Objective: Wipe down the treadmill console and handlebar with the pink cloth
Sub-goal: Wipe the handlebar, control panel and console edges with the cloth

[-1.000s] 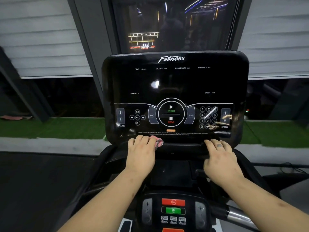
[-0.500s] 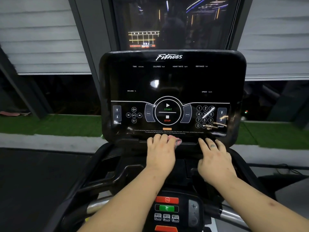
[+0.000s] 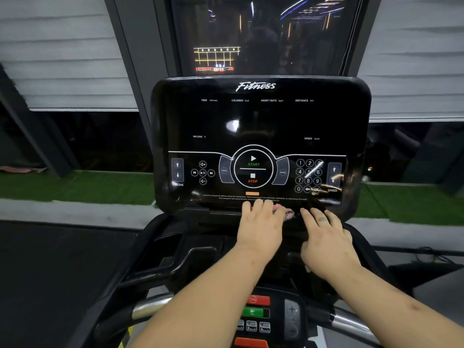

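The black treadmill console (image 3: 258, 121) stands upright in front of me, with START and STOP at its centre and a number pad at the right. My left hand (image 3: 259, 227) presses the pink cloth (image 3: 285, 211) flat on the ledge at the console's lower edge; only a pink corner shows past my fingers. My right hand (image 3: 325, 243) lies flat on the same ledge just right of the cloth, fingers spread, holding nothing. The handlebar (image 3: 351, 325) with silver grips runs across the bottom, partly hidden by my forearms.
A lower control panel (image 3: 258, 313) with red and green buttons sits on the handlebar between my arms. Behind the console are a dark window (image 3: 263, 33), grey shutters and a strip of green turf (image 3: 75, 187). A dark floor lies to the left.
My left hand has slid the pink cloth to the right along the console's lower ledge, from left of centre to next to my right hand. The right hand stayed put.
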Demonstrator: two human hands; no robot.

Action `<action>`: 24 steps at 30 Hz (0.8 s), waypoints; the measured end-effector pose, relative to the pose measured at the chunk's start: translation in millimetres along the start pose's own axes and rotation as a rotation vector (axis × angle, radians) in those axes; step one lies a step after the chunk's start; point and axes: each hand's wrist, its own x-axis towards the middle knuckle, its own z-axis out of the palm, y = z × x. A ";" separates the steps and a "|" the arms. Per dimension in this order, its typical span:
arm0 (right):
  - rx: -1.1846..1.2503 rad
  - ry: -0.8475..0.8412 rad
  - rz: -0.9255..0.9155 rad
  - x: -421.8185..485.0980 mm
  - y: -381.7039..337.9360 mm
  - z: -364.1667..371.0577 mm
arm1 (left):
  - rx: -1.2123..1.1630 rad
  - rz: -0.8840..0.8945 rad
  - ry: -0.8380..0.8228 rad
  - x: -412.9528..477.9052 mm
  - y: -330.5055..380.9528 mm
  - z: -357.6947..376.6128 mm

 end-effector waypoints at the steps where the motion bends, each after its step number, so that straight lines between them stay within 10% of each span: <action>1: -0.006 0.003 0.001 -0.3 0.0 0.0 | 0.012 0.000 0.009 -2.9 -9.2 -1.1; 24: 0.021 -0.021 0.065 -1.2 -12.7 -0.1 | 0.117 -0.146 -0.090 -40.8 -155.4 -30.1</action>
